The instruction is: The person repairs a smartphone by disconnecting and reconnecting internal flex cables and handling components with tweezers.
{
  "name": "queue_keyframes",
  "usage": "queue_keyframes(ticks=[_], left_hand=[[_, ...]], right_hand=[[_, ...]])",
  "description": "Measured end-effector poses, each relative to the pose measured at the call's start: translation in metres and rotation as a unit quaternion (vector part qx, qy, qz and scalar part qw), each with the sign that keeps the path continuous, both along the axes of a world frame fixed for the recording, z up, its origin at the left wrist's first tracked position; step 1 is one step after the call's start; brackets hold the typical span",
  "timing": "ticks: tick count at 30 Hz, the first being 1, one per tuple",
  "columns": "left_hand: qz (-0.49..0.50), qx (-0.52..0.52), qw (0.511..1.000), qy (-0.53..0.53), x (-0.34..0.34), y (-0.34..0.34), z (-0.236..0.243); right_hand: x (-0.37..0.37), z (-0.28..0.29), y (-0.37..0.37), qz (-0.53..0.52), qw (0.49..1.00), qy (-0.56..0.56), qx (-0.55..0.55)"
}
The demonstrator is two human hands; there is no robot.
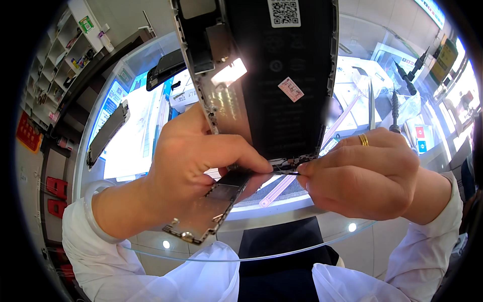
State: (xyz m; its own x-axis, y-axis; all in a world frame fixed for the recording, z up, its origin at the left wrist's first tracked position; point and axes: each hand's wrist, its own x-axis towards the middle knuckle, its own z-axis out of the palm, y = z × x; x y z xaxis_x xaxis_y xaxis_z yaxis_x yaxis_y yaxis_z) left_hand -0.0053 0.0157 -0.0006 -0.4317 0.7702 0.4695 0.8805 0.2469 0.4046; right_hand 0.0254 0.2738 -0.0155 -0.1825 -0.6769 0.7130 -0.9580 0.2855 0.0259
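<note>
An opened phone body (287, 121) stands upright before me, its inside facing me: a black battery with a small pink sticker and a white code label. My left hand (186, 151) holds its lower left part, index finger stretched along the bottom edge. Below that hand hangs a metal-backed panel (201, 211) with small parts along its rim, tilted toward me; how it is held is partly hidden. My right hand (362, 173), a gold ring on one finger, pinches a thin dark strip (294, 174) at the phone's lower right edge.
Beneath is a glass counter (282, 204) with a curved front edge. At left lie a loose phone panel (108, 133) and a dark phone shell (166, 68). Screwdrivers (405, 78), tweezers (372, 105) and a plastic bag (406, 106) lie at right. Shelves (60, 60) stand at far left.
</note>
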Motion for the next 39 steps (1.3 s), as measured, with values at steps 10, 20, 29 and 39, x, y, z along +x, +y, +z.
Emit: queue_keyframes(ticks=[10, 20, 29, 39], left_hand=[[0.017, 0.038, 0.992, -0.123, 0.008, 0.004, 0.007], [-0.010, -0.035, 0.926, -0.376, 0.021, 0.014, 0.042], [0.001, -0.047, 0.888, -0.458, 0.001, 0.030, 0.059], [0.022, -0.038, 0.866, -0.499, 0.006, 0.046, 0.072]], right_hand=[[-0.020, 0.033, 0.017, -0.097, 0.961, -0.159, -0.203], [-0.034, 0.041, 0.022, 0.082, 0.755, -0.597, -0.259], [-0.014, 0.042, 0.065, 0.124, 0.601, -0.707, -0.351], [0.034, 0.019, 0.068, 0.116, 0.573, -0.663, -0.468]])
